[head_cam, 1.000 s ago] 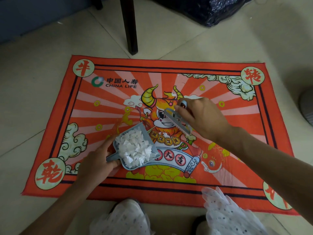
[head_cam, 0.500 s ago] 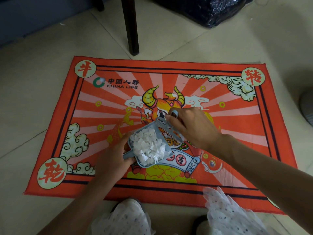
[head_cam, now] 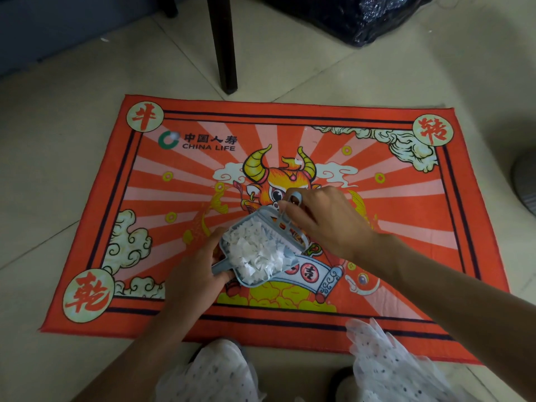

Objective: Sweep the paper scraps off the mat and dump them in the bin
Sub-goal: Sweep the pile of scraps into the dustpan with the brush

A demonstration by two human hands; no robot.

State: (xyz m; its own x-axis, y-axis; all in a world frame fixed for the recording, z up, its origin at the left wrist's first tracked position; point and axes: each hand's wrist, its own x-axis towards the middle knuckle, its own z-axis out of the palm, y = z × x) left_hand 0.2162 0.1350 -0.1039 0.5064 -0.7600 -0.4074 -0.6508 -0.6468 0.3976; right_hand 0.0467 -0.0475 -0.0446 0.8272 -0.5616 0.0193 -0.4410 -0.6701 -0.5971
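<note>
my left hand [head_cam: 194, 274] grips dustpan [head_cam: 255, 250] handle, frame centre over mat [head_cam: 87, 227] | right hand [head_cam: 327, 224] pinches small brush [head_cam: 287, 224] | paper scraps [head_cam: 255, 250] heaped, featherlight, spill-prone: keep level | bin unseen

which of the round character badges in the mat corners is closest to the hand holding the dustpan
The near-left badge, on the mat. The left hand grips the dustpan handle just right of it; the far-left and far-right badges sit along the far edge.
</note>
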